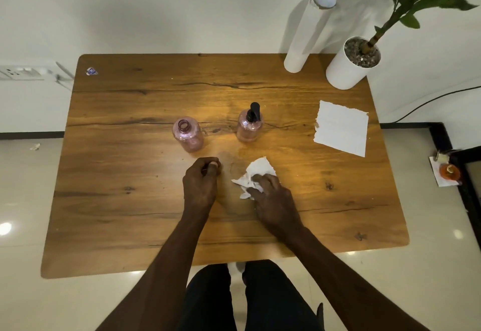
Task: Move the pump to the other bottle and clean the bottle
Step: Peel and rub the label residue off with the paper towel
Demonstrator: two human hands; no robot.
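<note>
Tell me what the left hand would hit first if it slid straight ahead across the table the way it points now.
Most likely the open bottle. The left hand points up the table and slightly left, and that capless bottle stands just beyond its knuckles with bare wood between them. The line could pass narrowly to the bottle's right; depth is hard to judge.

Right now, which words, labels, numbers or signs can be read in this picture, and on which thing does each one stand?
No text can be read.
Small blue and white sticker on the far left corner of the brown wooden table: it bears marks, too small and blurred to read.
Two pink transparent plastic bottles: no label visible.
Flat white paper sheet: blank.
</note>
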